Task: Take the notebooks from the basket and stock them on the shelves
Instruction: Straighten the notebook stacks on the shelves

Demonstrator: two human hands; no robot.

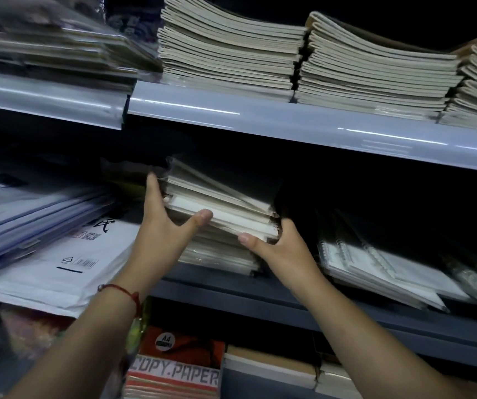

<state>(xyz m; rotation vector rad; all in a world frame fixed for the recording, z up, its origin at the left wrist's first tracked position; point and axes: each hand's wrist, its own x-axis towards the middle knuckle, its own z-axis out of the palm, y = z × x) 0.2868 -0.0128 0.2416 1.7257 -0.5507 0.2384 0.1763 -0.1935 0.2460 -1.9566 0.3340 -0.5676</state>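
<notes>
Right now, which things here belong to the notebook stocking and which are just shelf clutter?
Job:
- bundle of notebooks, held tilted by left hand and right hand
- pile beneath it
- middle shelf

Lying about:
- upper-shelf stacks
- spiral notebooks
- white packets
- copy paper

bare forearms, red string bracelet (122, 290) (left wrist)

cream notebooks (220, 208), grey shelf (260, 118), red wrist string (122, 290)
</notes>
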